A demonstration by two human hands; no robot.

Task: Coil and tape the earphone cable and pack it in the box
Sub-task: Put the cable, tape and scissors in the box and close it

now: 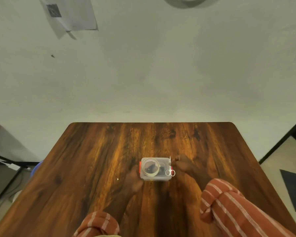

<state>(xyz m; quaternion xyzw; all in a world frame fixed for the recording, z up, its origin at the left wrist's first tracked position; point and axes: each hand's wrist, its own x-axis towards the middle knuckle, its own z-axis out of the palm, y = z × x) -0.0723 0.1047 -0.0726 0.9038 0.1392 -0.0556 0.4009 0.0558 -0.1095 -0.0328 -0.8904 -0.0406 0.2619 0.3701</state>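
A small clear plastic box (162, 177) with red side clips sits on the wooden table near its middle. A roll of clear tape (150, 166) rests on the box's lid, toward the left. Dark shapes show through the lid, probably the earphone cable (161, 169). Small metal scissors (170, 170) lie along the box's right edge, blades pointing away from me. My right hand (183, 164) is at the box's right side, fingertips pinching the scissors near the blades. My left hand (132, 179) lies against the box's left side, fingers touching it.
The wooden table (96, 151) stands against a pale wall. A tiny white scrap (117, 179) lies left of the box. A dark stand and cables are on the floor at left, a dark mat on the floor at right.
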